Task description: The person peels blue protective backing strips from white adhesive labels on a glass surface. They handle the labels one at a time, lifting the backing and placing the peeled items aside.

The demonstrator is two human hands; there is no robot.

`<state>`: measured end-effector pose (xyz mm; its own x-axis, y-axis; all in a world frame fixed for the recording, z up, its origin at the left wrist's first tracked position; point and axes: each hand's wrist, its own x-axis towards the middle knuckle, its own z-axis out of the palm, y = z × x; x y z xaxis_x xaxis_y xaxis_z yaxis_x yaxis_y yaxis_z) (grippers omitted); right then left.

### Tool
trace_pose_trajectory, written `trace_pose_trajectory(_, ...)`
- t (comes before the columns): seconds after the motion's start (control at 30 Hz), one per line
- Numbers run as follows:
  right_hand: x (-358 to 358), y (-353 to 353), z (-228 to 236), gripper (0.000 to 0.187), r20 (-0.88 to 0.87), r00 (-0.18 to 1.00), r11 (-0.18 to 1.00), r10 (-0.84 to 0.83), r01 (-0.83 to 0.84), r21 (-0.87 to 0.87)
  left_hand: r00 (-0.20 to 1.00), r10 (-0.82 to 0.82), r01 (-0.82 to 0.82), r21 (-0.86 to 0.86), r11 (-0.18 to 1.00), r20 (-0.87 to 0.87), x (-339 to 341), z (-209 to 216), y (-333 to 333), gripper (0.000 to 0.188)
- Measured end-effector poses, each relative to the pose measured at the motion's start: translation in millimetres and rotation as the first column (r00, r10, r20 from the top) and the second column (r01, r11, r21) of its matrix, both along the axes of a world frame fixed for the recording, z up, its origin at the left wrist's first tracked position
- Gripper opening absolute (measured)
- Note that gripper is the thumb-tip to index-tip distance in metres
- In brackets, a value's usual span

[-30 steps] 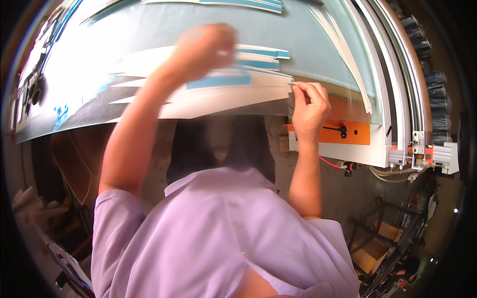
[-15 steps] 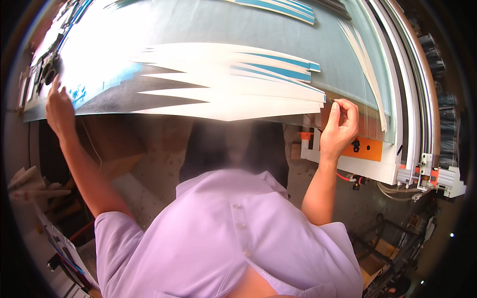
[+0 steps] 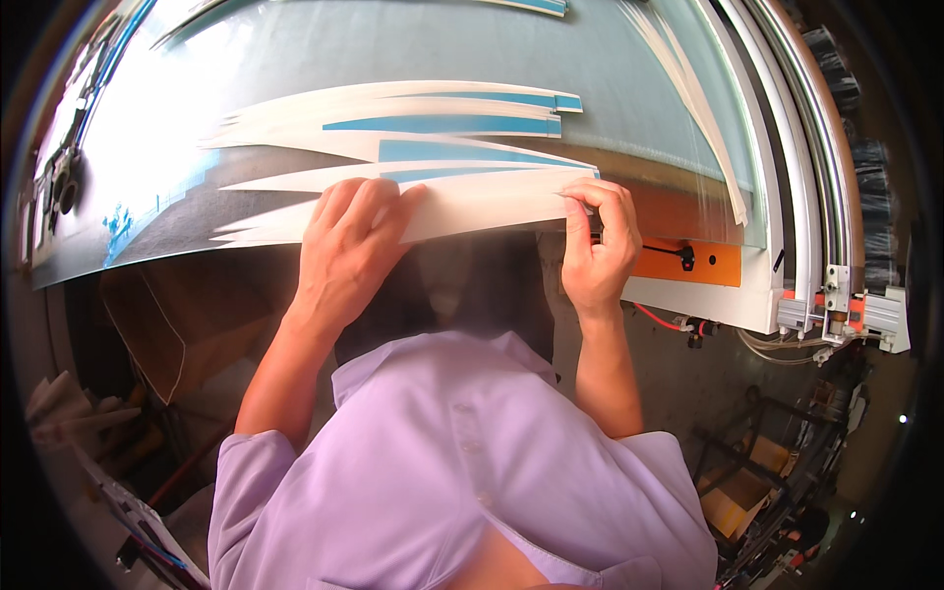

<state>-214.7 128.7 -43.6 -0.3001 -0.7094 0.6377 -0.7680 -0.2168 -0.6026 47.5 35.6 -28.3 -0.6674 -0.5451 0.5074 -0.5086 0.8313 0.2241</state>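
Head view | left hand (image 3: 349, 246) pressed flat, fingers spread, on white strip (image 3: 472, 202) | right hand (image 3: 595, 246) pinching the strip's right end | glass table (image 3: 629, 88) beneath.

Lilac short-sleeved buttoned shirt (image 3: 462, 462), bare forearms

Single head view, worn above the hands, looking steeply down and forward along the wearer's own lilac shirt (image 3: 462, 472); very near, forearms entering from the lower edge; fisheye, so the worktop (image 3: 413, 49) edge and the white frame rail (image 3: 787, 147) bow toward the rim; dark vignette at the corners; no second view to overlap.
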Motion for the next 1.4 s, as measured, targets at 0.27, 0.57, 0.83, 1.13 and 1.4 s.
trace_pose_trajectory(0.27, -12.2, -3.6, -4.6, 0.004, 0.168, 0.984, 0.995, -0.060, 0.073, -0.072, 0.996, -0.054, 0.058, 0.048, 0.997, -0.069, -1.3, 17.0, -12.5, 0.033)
trace_pose_trajectory(0.57, -29.0, -1.0, -7.0, 0.008, 0.352, 0.930, 0.968, -0.108, 0.179, -0.176, 0.997, 0.008, -0.020, -0.159, 0.987, -0.078, -5.6, 30.3, -39.6, 0.027)
trace_pose_trajectory(0.83, -32.4, 3.1, 35.7, 0.028, 0.203, 0.964, 0.933, -0.171, 0.225, -0.280, 0.992, -0.068, 0.088, -0.197, 0.976, 0.106, -22.6, 41.7, -26.5, 0.050)
trace_pose_trajectory(1.13, -21.3, 0.6, 64.6, 0.047, -0.110, 0.968, 0.973, 0.227, -0.221, 0.067, 0.975, -0.186, 0.207, -0.184, 0.961, 0.122, -81.2, 67.3, -24.2, 0.060)
trace_pose_trajectory(1.4, -144.2, 8.1, 58.7, 0.038, -0.197, 0.869, 0.891, -0.453, 0.442, -0.102, 0.987, -0.125, 0.109, -0.145, 0.983, -0.101, -117.6, 67.0, -13.7, 0.092)
